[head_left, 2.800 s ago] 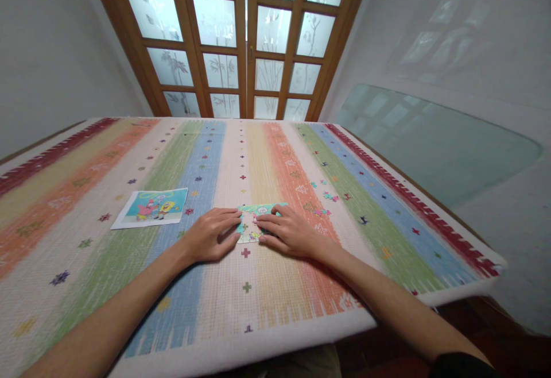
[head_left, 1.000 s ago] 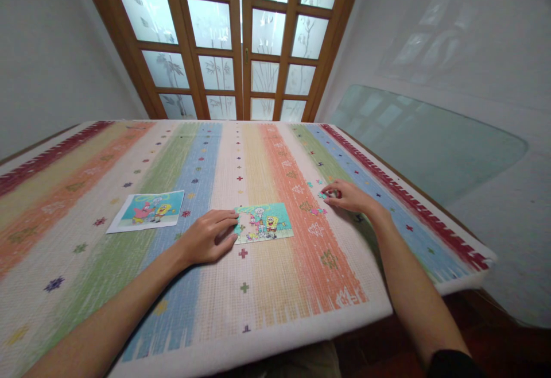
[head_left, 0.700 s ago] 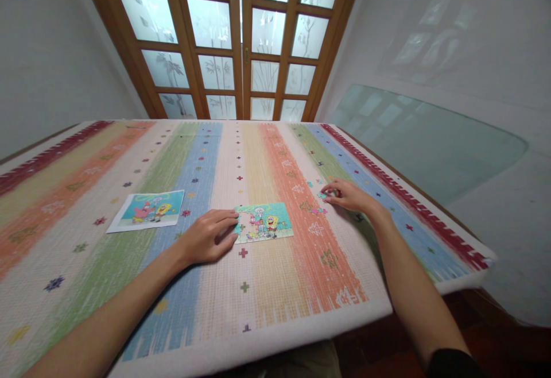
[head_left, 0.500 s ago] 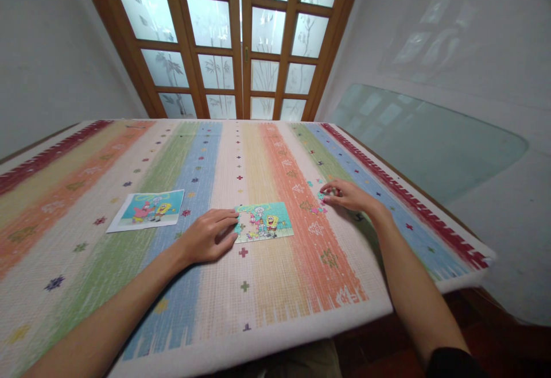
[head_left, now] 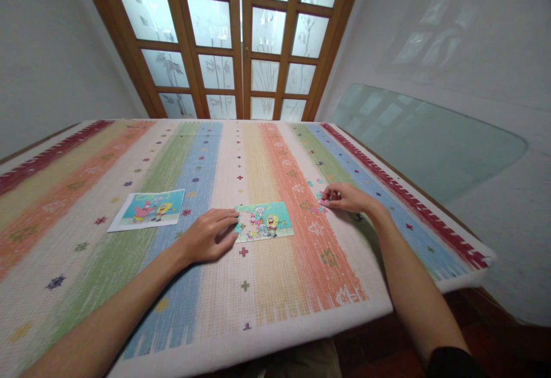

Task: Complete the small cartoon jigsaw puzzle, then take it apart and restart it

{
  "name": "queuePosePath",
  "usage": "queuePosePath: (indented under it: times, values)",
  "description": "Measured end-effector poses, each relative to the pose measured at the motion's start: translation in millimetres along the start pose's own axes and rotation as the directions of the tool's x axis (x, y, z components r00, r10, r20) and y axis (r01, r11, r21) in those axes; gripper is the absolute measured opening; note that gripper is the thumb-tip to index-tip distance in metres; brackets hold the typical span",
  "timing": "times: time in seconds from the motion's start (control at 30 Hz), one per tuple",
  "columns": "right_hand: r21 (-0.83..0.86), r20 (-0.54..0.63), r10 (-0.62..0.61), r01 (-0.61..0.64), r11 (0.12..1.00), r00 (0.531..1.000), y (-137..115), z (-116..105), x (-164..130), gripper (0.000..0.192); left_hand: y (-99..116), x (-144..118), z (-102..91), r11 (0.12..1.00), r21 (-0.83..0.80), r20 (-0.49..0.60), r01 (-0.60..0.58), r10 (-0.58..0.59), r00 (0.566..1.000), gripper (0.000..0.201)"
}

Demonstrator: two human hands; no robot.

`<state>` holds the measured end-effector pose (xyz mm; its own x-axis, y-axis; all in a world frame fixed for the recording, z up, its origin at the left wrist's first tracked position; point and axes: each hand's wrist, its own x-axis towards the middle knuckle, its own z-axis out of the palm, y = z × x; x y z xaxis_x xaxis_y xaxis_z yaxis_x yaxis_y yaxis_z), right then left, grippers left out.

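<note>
A cartoon jigsaw puzzle, partly assembled with a gap on its left side, lies flat on the cloth. My left hand rests along the puzzle's left edge, fingers stretched out and the thumb near the lower corner. To the right, my right hand is over a small group of loose puzzle pieces, turquoise and pink. Its thumb and fingertips come together in a pinch on a puzzle piece, mostly covered by the fingers. A printed reference picture showing the same cartoon lies left of my left hand.
A striped, patterned tablecloth covers the table, whose front edge runs close to me. Wooden doors with glass panes stand beyond the far edge. A pale glass panel leans along the right wall.
The fingers of my right hand have curled closer together over the loose pieces. My left hand, the puzzle and the picture stay in place.
</note>
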<state>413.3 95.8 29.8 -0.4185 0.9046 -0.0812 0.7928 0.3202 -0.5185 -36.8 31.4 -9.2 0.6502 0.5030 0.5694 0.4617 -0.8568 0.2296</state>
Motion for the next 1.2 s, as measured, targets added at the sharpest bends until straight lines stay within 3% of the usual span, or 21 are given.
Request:
queuePosePath:
  times: [0.2, 0.4, 0.5, 0.63, 0.77, 0.93, 1.07, 1.2]
  values:
    - [0.129, 0.002, 0.023, -0.023, 0.991, 1.0, -5, -1, 0, 0.034, 0, 0, 0.7, 1.0, 0.0, 0.005, -0.001, 0.001, 1.0, 0.025]
    - [0.235, -0.07, -0.066, 0.08, 0.969, 0.995, -38, 2, 4, 0.028, 0, -1, 0.8, 1.0, -0.018, 0.013, 0.017, -0.016, 1.0, 0.025]
    - [0.291, -0.083, -0.15, 0.168, 0.942, 0.985, -64, 18, 9, 0.025, 0, 0, 0.5, 1.0, -0.013, 0.008, 0.015, -0.015, 1.0, 0.025]
    - [0.303, -0.007, -0.295, 0.283, 0.91, 0.956, -98, 53, 16, 0.012, 1, 1, 0.3, 1.0, -0.005, -0.004, -0.003, 0.003, 1.0, 0.025]
    - [0.173, -0.012, -0.355, 0.352, 0.92, 0.935, -121, 82, 19, 0.011, 1, 1, -0.2, 1.0, 0.0, -0.012, -0.016, 0.016, 1.0, 0.025]
    - [0.012, -0.152, -0.478, 0.485, 0.874, 0.865, -126, 89, 18, 0.014, 1, 1, -0.5, 1.0, 0.008, -0.001, -0.004, 0.004, 1.0, 0.024]
    - [0.006, -0.105, -0.636, 0.64, 0.768, 0.765, -123, 83, 12, 0.016, 2, 1, -0.4, 1.0, 0.003, 0.004, 0.001, -0.001, 1.0, 0.024]
    - [-0.015, -0.074, -0.651, 0.652, 0.758, 0.755, -123, 82, 7, 0.021, 2, 1, -0.6, 1.0, -0.004, 0.001, 0.002, -0.002, 1.0, 0.025]
